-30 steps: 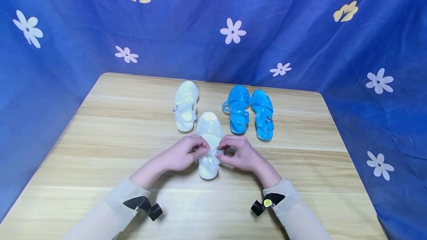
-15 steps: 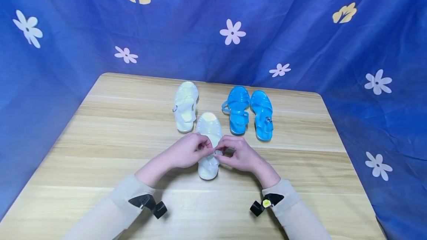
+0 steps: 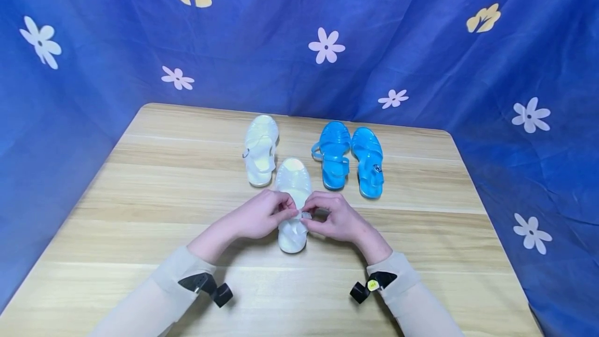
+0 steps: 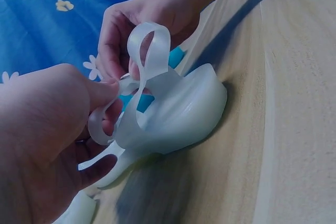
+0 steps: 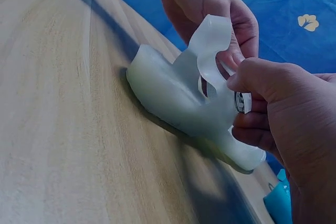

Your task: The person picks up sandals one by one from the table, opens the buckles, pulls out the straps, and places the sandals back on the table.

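A translucent white jelly sandal (image 3: 292, 238) stands sole down on the table, its toe pointing away from me. My left hand (image 3: 262, 216) pinches the sandal's ankle strap (image 4: 137, 111), which bends into a loop in the left wrist view. At the sandal's right side, my right hand (image 3: 334, 216) grips the small metal buckle (image 5: 241, 102) between thumb and fingers. The fingertips of both hands lie close together over the sandal. Whether the strap end passes through the buckle is hidden by the fingers.
Behind to the left lies the other white sandal (image 3: 260, 150). A pair of blue sandals, the left one (image 3: 334, 155) beside the right one (image 3: 368, 163), sits farther right. The wooden table (image 3: 154, 170) meets a blue flowered curtain (image 3: 262, 30) at its back edge.
My left hand has moved slightly right, bringing the strap closer to the buckle, then eased back a little. My right hand has shifted only slightly left. The sandals have stayed in place.
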`<state>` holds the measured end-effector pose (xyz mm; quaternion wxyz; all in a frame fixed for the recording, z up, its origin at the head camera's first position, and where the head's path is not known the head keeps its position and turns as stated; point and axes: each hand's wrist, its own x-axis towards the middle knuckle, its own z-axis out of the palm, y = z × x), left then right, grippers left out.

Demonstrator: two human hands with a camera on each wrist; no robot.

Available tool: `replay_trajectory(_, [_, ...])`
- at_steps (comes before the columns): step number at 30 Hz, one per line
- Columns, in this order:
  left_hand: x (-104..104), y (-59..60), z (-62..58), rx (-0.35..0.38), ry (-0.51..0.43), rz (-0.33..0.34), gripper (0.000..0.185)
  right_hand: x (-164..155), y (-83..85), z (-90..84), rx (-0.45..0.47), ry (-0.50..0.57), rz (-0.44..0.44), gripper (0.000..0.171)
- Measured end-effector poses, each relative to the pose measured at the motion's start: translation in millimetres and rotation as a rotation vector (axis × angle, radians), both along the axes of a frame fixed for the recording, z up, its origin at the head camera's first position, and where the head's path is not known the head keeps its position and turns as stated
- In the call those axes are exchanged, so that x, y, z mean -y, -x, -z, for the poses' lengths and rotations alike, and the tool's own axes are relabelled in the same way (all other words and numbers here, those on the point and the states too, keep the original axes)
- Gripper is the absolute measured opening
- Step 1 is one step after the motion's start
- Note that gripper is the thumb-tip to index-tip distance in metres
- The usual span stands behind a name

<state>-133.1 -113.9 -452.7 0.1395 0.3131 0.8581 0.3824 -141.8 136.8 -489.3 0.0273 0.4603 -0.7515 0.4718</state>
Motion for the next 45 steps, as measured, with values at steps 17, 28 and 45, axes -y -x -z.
replay_trajectory(17, [9, 2.7, 5.6, 0.040, -0.078, -0.007, 0.012, 1, 2.7, 1.7, -0.008, 0.039, -0.002, 0.021])
replay_trajectory(28, [-8, 3.4, 0.6, -0.074, 0.015, 0.024, 0.019, 3, 1.7, -1.6, -0.034, 0.031, -0.013, 0.022])
replay_trajectory(45, [2, 0.1, 14.4, 0.047, -0.154, -0.018, 0.013, 0, 1.1, 3.1, -0.006, 0.033, -0.022, 0.022])
